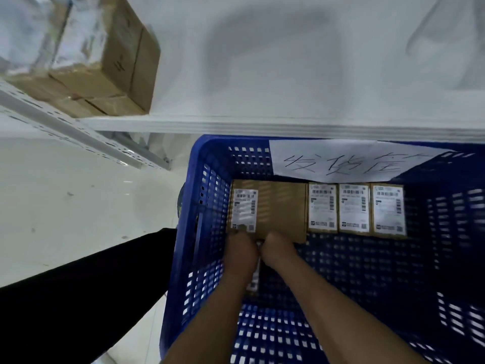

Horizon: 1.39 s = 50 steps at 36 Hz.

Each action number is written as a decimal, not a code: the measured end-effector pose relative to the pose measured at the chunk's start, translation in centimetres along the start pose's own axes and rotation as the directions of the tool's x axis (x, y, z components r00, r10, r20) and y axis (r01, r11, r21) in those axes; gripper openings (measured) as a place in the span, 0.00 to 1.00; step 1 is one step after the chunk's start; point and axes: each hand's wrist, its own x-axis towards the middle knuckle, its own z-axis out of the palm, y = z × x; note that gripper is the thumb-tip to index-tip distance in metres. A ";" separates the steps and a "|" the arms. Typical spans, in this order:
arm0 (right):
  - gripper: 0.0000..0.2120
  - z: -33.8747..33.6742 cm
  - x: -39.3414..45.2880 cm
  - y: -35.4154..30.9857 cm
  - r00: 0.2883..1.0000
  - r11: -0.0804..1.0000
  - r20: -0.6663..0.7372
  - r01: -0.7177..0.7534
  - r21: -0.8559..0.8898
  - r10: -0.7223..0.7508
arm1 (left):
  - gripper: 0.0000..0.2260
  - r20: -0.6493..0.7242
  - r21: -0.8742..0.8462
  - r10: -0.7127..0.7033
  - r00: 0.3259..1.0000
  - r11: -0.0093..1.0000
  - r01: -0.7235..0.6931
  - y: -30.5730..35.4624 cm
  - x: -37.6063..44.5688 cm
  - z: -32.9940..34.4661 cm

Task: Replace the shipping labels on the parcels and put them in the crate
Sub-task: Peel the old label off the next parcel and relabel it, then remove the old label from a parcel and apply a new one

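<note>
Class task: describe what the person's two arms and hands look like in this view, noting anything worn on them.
Both forearms are bare, with no sleeves in view. The left hand and right hand wear no gloves; no watch, ring or bracelet shows. The picture is too blurred to show nails or fine marks.

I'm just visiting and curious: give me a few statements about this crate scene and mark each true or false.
1. The crate is red. False: it is blue.
2. Both hands, the left hand and the right hand, reach inside the crate at the large parcel. True.
3. Three small parcels stand in a row to the right of the large one. True.
4. The small parcels carry no labels. False: each shows a white label.
5. A paper sign with handwriting hangs on the crate's far wall. True.
6. The crate is packed full. False: much of its floor is bare.
</note>
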 end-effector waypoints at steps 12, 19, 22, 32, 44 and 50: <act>0.14 -13.2 -8.7 -8.2 0.916 0.864 -0.195 0.236 -0.446 -0.351 | 0.15 -0.154 0.252 0.234 0.960 0.949 -0.190 5.7 -3.0 -13.4; 0.22 -18.2 -14.1 -14.4 0.845 0.787 -0.242 0.288 -0.545 -0.477 | 0.15 -0.326 0.323 0.310 0.893 0.924 -0.203 5.6 -4.9 -22.6; 0.20 -20.1 -16.0 -17.9 0.807 0.760 -0.269 0.303 -0.575 -0.525 | 0.14 -0.386 0.333 0.322 0.865 0.923 -0.195 5.6 -5.3 -26.6; 0.21 -21.1 -18.5 -28.1 0.700 0.705 -0.318 0.368 -0.606 -0.640 | 0.17 -0.583 0.259 0.291 0.759 0.951 -0.166 0.9 -4.3 -37.6; 0.30 -15.4 -13.2 -35.4 0.629 0.661 -0.346 0.374 -0.651 -0.697 | 0.21 -0.664 0.238 0.336 0.668 0.942 -0.238 -5.2 1.5 -40.0; 0.28 -14.1 -9.6 -37.5 0.604 0.711 -0.426 0.375 -0.595 -0.674 | 0.18 -0.673 0.220 0.353 0.650 0.934 -0.280 -6.3 4.1 -40.6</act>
